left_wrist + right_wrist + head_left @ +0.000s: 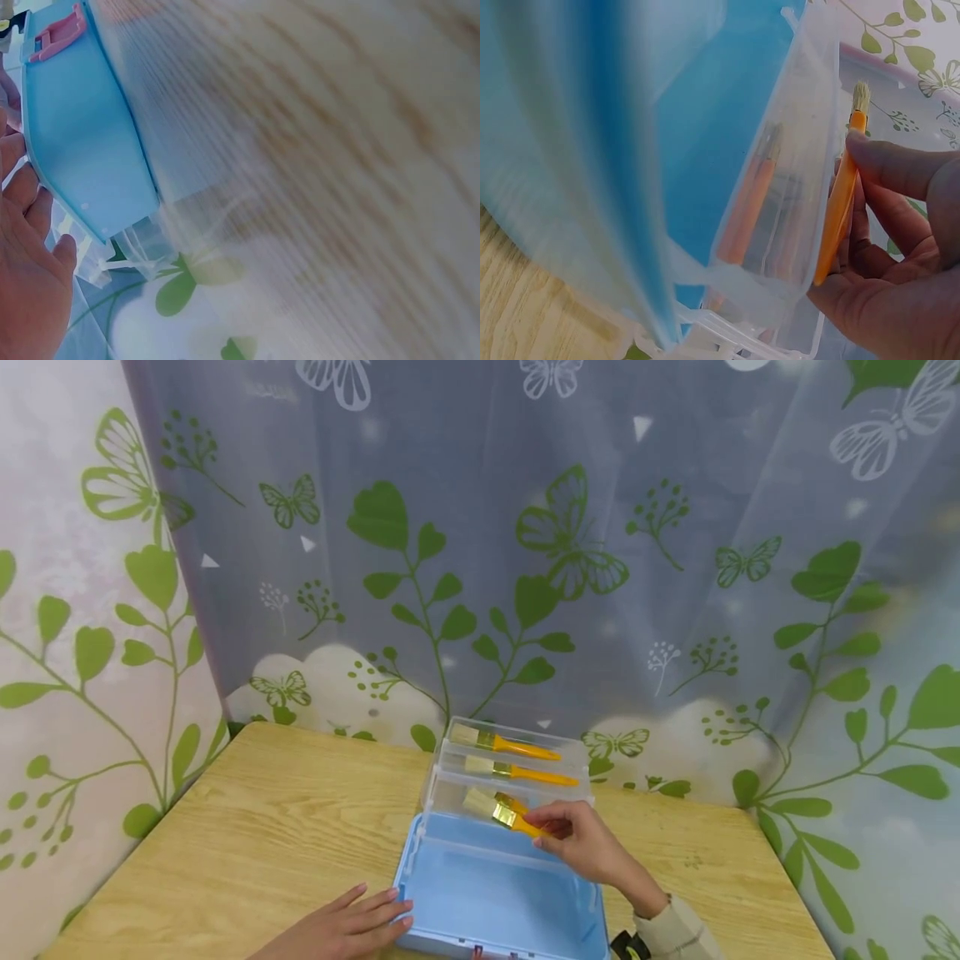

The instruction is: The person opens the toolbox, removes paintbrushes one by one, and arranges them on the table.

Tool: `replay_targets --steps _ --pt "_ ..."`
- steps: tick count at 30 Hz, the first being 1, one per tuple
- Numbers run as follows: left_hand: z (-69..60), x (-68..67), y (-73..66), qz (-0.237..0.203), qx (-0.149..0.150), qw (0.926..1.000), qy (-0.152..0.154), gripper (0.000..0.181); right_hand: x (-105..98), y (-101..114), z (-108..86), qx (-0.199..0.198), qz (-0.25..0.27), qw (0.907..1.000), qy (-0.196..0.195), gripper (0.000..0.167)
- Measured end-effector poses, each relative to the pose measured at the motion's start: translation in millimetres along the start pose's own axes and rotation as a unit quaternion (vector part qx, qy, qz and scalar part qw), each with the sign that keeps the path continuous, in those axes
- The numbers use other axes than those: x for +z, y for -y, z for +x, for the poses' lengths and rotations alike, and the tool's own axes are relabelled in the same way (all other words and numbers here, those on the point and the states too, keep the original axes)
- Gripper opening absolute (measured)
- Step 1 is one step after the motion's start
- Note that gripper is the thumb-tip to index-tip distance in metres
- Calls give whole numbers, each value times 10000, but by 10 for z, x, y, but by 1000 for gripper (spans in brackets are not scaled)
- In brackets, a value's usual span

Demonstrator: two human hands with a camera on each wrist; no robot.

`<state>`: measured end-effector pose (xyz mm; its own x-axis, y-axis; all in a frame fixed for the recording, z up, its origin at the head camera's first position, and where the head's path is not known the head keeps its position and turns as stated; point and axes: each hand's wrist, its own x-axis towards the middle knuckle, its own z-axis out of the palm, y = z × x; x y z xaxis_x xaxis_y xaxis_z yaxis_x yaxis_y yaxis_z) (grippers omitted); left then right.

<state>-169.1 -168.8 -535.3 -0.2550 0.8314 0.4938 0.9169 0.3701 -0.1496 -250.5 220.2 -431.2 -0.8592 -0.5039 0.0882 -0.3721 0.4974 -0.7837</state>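
My right hand (588,843) pinches the orange handle of a flat brush (517,818) above the lowest clear tray of a blue box (495,893). That brush (844,187) also shows between thumb and fingers in the right wrist view. Under it in the head view, another brush is partly covered. Two more orange-handled brushes, one at the top (525,748) and one below it (540,775), lie in the upper clear trays. My left hand (341,927) has its fingers extended, with the tips on the box's left edge; in the left wrist view the hand (34,255) touches the box side (90,142).
The box stands on a wooden table (300,827) with its clear trays raised at the back. A patterned curtain (465,568) hangs behind the table. A black object (630,946) lies by the box's front right corner, near my right sleeve (678,931).
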Motion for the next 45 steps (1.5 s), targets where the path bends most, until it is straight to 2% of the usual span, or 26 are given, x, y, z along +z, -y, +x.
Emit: replay_targets --steps 4,11,18,23,27,33,37,45 --pt "3 -20 5 1 -28 9999 104 63 -12 10 -10 -117 35 9999 -49 27" --pt "-17 -70 4 171 86 9998 114 71 -6 28 -44 -16 251 9997 24 27" --pt "-14 -64 -19 434 131 9989 79 69 -53 -3 -129 -49 67 9998 -170 28" --pt "-32 -56 -31 430 153 9987 222 68 -98 -20 -193 -46 63 9996 -267 29" --pt "-41 -44 -30 624 162 9975 287 63 -155 -15 -252 -48 103 9993 -370 31" --pt "-89 -8 -52 739 146 9961 454 73 -211 -35 -390 91 225 9984 -520 33" --pt "-128 -4 -54 859 138 9949 514 77 -214 -37 -478 68 249 9970 -735 34" --pt "-96 -21 -33 891 128 9948 486 73 -186 -72 -603 221 168 9913 -1288 31"
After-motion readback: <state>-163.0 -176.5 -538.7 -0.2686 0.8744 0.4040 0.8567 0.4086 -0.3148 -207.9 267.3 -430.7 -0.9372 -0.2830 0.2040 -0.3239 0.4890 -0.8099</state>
